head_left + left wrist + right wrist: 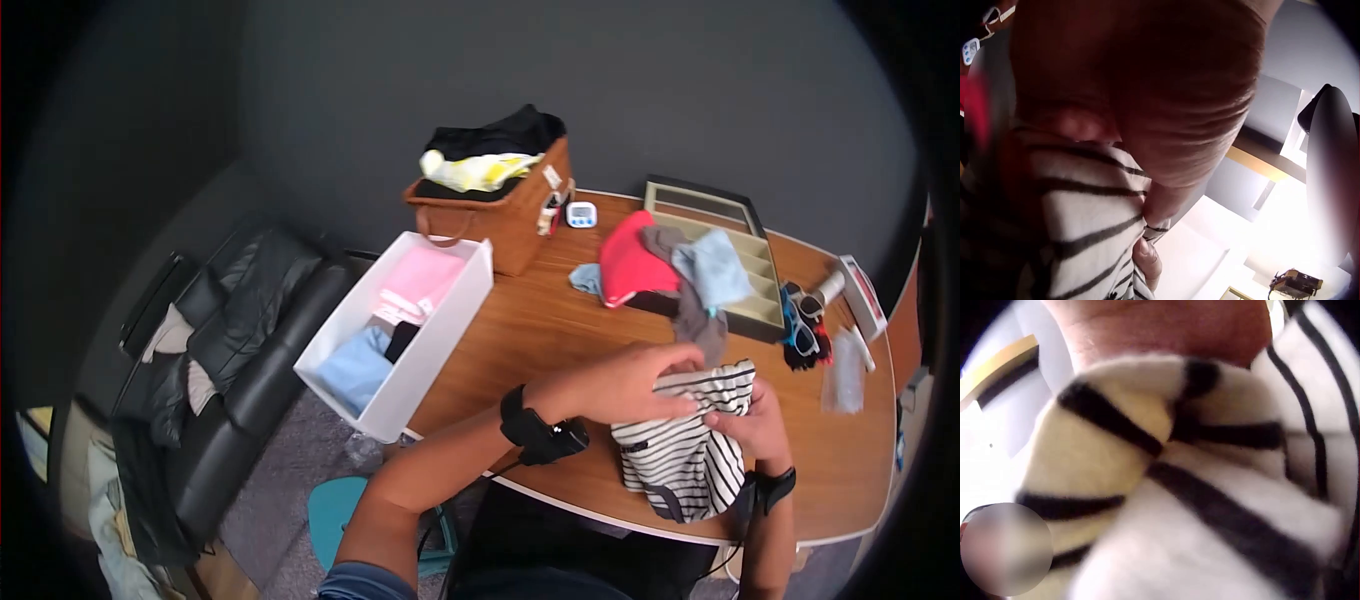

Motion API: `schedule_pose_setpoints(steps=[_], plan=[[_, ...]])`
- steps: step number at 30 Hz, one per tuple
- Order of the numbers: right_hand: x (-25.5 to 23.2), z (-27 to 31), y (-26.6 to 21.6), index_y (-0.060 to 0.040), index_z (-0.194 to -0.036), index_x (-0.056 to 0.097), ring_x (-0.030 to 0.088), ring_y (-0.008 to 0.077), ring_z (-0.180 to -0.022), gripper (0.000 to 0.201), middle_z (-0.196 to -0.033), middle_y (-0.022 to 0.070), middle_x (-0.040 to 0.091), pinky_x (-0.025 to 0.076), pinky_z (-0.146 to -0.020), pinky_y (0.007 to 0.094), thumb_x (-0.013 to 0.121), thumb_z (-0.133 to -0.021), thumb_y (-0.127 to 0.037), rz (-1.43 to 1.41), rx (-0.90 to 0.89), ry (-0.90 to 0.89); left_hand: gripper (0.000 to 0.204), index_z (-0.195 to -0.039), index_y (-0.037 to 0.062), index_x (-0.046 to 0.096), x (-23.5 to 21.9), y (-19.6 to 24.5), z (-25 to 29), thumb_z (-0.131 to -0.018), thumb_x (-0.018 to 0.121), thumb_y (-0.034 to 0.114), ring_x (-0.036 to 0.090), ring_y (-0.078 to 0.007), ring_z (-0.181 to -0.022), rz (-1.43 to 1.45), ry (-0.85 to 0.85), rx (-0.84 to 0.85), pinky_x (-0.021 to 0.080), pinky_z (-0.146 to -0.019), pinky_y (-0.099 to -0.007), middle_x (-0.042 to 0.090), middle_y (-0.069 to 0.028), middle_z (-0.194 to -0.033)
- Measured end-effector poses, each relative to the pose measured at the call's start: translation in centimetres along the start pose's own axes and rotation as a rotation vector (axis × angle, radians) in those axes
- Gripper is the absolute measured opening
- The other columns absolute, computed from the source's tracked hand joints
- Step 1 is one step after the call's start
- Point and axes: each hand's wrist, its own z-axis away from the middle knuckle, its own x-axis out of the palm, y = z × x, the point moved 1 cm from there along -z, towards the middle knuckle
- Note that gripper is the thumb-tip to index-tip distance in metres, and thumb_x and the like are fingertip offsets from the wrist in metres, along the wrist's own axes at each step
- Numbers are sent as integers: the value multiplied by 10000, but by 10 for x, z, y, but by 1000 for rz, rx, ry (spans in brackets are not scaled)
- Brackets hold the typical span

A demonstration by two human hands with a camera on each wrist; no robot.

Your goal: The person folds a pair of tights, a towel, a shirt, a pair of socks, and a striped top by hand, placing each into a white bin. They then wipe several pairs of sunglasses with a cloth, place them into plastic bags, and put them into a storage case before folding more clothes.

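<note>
A white garment with black stripes (680, 455) is bunched up over the near edge of the table, a dark grey trim at its lower end. My left hand (640, 385) grips its upper left part, fingers across the top. On the other side, my right hand (752, 425) pinches the upper right part, its thumb over the cloth. Up close in the left wrist view, the striped cloth (1091, 219) hangs beneath the left palm. Folds of the garment (1147, 481) fill the right wrist view and hide most of the right fingers.
Left of the hands stands a white bin (440, 355) with folded clothes, beside a brown bag (515, 235). Beyond the garment, a divided box (760, 325) has a red cap (635, 260) and a light blue cloth (712, 268) over it. Sunglasses (803, 340) lie at right.
</note>
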Motion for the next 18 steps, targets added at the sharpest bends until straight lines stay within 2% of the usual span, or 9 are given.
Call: schedule_pose_setpoints(steps=[2, 4, 5, 6, 8, 10, 11, 14, 18], plan=[[20, -8, 2, -9, -1136, 623, 624, 107, -982, 366, -1067, 36, 684, 502, -873, 284, 753, -794, 0, -13, -5, -14, 265, -1142, -19, 592, -9, 7, 12, -958, 574, 170, 640, -252, -967, 0, 38, -33, 494, -841, -355, 651, -168, -1053], [44, -19, 0, -19, -1197, 575, 601, 106, -1033, 454, -1104, 29, 659, 483, -907, 284, 765, -785, -4, -42, -88, -34, 248, -1114, -6, 602, -22, 13, 30, -958, 580, 185, 648, -249, -904, -123, 14, -156, 500, -809, -348, 658, -146, -970], [55, -26, 1, -33, -1270, 507, 576, 111, -1067, 568, -1160, 28, 624, 469, -928, 281, 777, -772, 2, -80, -114, -65, 221, -1107, 5, 614, -30, 11, 41, -960, 585, 167, 642, -182, -868, -149, 98, -76, 503, -788, -324, 659, -95, -907], [67, -36, 7, -40, -1315, 467, 564, 116, -1079, 654, -1189, 26, 602, 461, -946, 284, 799, -753, -2, -65, -166, -91, 221, -1107, 5, 614, -41, 16, 52, -960, 585, 167, 642, -182, -868, -151, 109, -79, 503, -788, -324, 659, -95, -907], [99, -49, 20, -36, -1334, 454, 546, 117, -1106, 666, -1210, 32, 588, 447, -969, 288, 799, -765, -26, -72, -115, -87, 206, -1113, 9, 625, -76, 31, 75, -955, 593, 138, 613, -107, -890, -32, 201, -112, 501, -796, -289, 662, -56, -914], [129, -69, 30, -31, -1347, 445, 541, 112, -1111, 671, -1211, 34, 587, 440, -975, 285, 799, -777, -48, -81, -96, -183, 214, -1140, 8, 620, -113, 42, 102, -961, 587, 120, 579, -59, -924, -106, 282, -214, 493, -814, -255, 662, -17, -960], [146, -76, 34, -32, -1360, 446, 544, 101, -1091, 613, -1208, 23, 587, 456, -943, 273, 752, -829, -43, -73, -166, -214, 226, -1150, 5, 617, -133, 44, 118, -960, 594, 125, 585, -59, -925, -120, 345, -229, 496, -820, -249, 665, -16, -982], [195, -106, 26, -31, -1369, 449, 549, 85, -1055, 542, -1196, 7, 593, 472, -898, 260, 693, -885, -45, -236, -104, -357, 253, -1167, -3, 609, -187, 51, 170, -962, 607, 144, 606, -58, -906, -94, 502, -375, 511, -810, -243, 670, -18, -1026], [257, -144, 2, -26, -1368, 450, 585, 84, -928, 466, -1119, 5, 614, 508, -781, 249, 627, -942, -91, -209, -148, -465, 287, -1177, -13, 599, -231, 47, 237, -964, 616, 179, 615, -64, -920, -7, 684, -427, 516, -840, -249, 669, -20, -1057]])
